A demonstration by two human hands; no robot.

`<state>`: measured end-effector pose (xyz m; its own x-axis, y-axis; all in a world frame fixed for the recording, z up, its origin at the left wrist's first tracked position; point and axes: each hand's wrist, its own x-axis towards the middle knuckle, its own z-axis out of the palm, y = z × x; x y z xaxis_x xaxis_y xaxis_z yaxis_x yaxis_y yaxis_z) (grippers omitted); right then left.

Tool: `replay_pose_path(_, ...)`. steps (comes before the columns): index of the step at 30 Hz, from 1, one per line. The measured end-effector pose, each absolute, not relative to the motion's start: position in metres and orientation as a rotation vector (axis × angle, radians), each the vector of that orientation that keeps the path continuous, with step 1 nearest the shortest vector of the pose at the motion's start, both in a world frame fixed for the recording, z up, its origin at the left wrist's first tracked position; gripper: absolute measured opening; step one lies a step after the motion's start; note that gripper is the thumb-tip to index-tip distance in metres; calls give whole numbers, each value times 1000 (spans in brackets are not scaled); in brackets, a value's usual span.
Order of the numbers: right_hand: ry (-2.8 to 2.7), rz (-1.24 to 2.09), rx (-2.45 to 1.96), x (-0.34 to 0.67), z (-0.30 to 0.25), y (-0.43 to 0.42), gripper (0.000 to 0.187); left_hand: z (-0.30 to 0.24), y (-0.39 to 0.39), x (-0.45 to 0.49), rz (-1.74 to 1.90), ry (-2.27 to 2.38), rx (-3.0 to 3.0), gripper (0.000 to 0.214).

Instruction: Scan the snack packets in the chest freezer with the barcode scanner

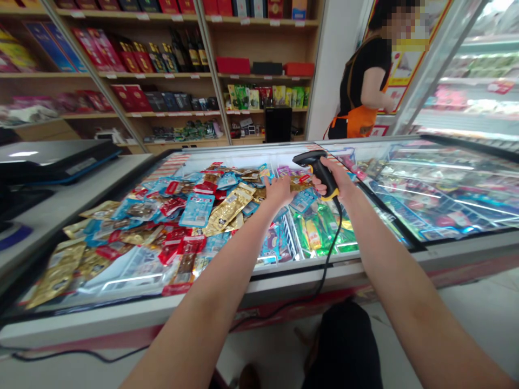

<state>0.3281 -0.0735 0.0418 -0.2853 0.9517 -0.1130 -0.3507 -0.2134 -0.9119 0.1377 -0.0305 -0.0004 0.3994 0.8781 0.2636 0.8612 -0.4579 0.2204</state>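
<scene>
A black corded barcode scanner point(318, 172) with a yellow collar sits centre-right of the frame, gripped in the right hand point(335, 181), which curls closed around its handle. The left hand point(278, 192) is spread open just beside it, above shiny foil snack packets point(231, 208) heaped in a white-rimmed chest freezer point(133, 319). A person in an orange apron point(360, 121) stands upper right.

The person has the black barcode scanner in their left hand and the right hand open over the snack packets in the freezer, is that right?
No: the head view shows the black barcode scanner in the right hand; the left hand is the open one over the snack packets in the freezer.
</scene>
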Motion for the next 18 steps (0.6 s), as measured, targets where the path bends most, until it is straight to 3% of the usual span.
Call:
replay_pose_path(5, -1014, 1687, -906, 327, 43, -75, 43, -1, -30, 137, 530, 1668, 2563, 63)
replay_pose_path(12, -1019, 1671, -919, 326, 45, -76, 43, 0, -29, 137, 435, 1665, 2570, 54)
replay_pose_path(18, -997, 1643, -921, 321, 47, -80, 45, 2, -28, 143, 567, 1674, 2421, 66)
